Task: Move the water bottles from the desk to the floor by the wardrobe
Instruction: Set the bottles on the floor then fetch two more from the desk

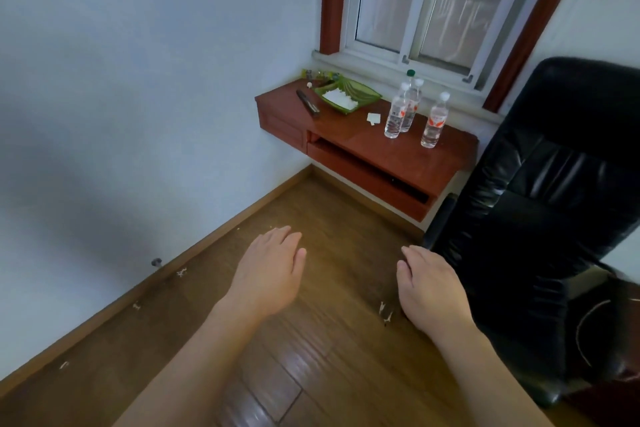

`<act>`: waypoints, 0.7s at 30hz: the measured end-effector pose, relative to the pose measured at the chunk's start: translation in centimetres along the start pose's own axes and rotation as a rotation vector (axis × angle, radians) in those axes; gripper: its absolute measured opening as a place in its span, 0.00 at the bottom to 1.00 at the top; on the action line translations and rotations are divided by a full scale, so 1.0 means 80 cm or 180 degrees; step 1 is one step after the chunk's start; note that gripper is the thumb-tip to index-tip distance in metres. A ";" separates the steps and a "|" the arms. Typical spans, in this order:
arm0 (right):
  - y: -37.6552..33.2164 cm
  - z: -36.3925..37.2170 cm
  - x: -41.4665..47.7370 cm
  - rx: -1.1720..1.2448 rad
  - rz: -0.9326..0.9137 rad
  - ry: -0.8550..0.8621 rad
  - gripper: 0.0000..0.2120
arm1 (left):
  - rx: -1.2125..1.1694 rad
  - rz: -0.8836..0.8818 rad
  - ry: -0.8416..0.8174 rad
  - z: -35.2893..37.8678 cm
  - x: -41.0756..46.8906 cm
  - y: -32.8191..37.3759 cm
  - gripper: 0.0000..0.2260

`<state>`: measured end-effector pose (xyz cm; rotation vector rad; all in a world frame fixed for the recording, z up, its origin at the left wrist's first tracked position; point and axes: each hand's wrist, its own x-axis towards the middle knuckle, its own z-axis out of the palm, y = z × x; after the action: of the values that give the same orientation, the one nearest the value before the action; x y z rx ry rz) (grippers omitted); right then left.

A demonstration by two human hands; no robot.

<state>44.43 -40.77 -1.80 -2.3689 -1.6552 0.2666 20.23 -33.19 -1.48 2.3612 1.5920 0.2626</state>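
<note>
The desk [381, 152] sits in the corner ahead of me, below the window [415, 0], with the water bottles [394, 114] on its right part and a tray [360, 95] on its left. The chair [540, 191] stands to its right; my left hand [270, 274] and right hand [429, 284] hang over the floor [311, 204] before it.

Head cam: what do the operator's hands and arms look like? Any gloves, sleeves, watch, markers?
The left hand and right hand are bare: no gloves, rings, watch or bands visible. The forearms are uncovered down to the frame edge, with no sleeve in view. No markers or cables show on them.
</note>
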 end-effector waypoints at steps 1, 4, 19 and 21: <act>0.000 -0.002 0.015 0.0010 0.0020 -0.0005 0.22 | 0.0010 0.0029 -0.0019 -0.001 0.021 -0.001 0.21; 0.005 -0.002 0.065 0.0014 0.0052 0.0004 0.22 | 0.0048 0.0106 -0.0084 -0.002 0.083 0.002 0.22; 0.098 -0.029 0.372 -0.0114 -0.0005 -0.0008 0.23 | 0.0155 0.0048 -0.0105 0.022 0.390 0.084 0.21; 0.106 -0.034 0.403 -0.0176 0.0032 0.0003 0.24 | 0.0137 0.0071 -0.0108 0.023 0.422 0.092 0.22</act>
<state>63.84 -13.52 -2.14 -2.4175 -1.6714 0.2243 39.93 -4.76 -0.95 2.4038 1.5722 0.1936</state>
